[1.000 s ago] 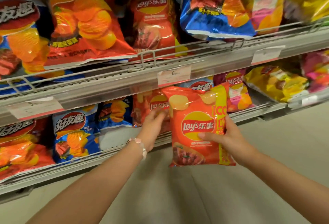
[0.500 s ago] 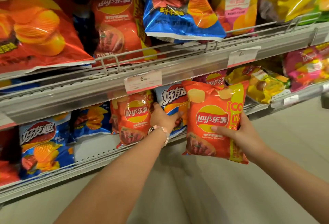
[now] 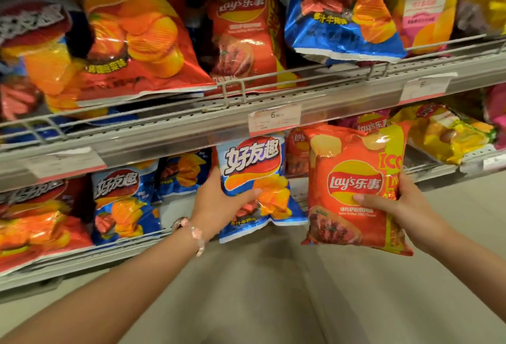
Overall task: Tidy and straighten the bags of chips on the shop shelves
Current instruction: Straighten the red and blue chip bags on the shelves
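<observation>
My left hand [image 3: 216,204] grips a small blue chip bag [image 3: 254,179] by its left edge, thumb across the front, and holds it out past the lower shelf's front rail. My right hand [image 3: 394,204] holds a red Lay's bag [image 3: 353,179] upright in front of the lower shelf, thumb on the logo and fingers behind the right edge. Another red Lay's bag [image 3: 297,157] stands on the lower shelf behind the two held bags.
The upper shelf [image 3: 191,124] carries large red, orange and blue bags leaning over its wire rail. Blue bags [image 3: 123,201] and a red bag [image 3: 32,220] fill the lower shelf on the left, yellow bags [image 3: 443,135] on the right. Pale floor lies below.
My left hand went from touching bags on the lower shelf to gripping the blue bag and drawing it forward. The red Lay's bag in my right hand shifted right.
</observation>
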The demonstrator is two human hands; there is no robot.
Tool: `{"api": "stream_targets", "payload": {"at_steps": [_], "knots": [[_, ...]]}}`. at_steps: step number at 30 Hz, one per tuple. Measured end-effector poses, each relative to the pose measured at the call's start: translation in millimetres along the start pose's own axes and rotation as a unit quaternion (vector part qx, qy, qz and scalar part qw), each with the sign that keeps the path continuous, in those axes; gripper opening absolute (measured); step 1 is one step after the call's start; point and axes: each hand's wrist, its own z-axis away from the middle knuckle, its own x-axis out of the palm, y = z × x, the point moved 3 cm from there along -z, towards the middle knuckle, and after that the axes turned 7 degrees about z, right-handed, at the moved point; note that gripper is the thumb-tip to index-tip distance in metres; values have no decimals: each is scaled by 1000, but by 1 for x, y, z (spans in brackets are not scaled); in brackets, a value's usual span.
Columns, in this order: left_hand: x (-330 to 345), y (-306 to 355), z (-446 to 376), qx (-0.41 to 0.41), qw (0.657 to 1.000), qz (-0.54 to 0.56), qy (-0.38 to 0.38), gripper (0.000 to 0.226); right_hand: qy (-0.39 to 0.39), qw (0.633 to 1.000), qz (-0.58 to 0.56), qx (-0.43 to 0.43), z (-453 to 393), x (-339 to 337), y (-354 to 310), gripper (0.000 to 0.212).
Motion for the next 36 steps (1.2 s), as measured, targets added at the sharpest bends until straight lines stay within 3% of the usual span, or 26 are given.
{"api": "stream_targets", "payload": {"at_steps": [7,13,21,25,30,33,36], "knots": [[-102,-22,13,-24,999,-11,41,49,-13,1000,-14,6,-2,52,-11,83],[-150,-56,2,-63,993,-16,95,51,-13,1000,-6,3,-3,88,-16,85],[-146,-75,-19,-110,982,28,151,56,-25,1000,4,8,-3,109,-18,89],[-135,-74,-36,-93,989,17,112,55,-19,1000,7,6,-5,110,-16,91],[-126,-89,-45,-139,986,1,91,57,-29,999,7,16,-9,108,-10,83],[-123,-82,-39,-145,983,-56,102,58,-36,999,10,17,-13,104,-7,81],[-116,-51,-17,-58,948,-289,119,62,-36,999,17,24,-18,97,-5,90]]}}
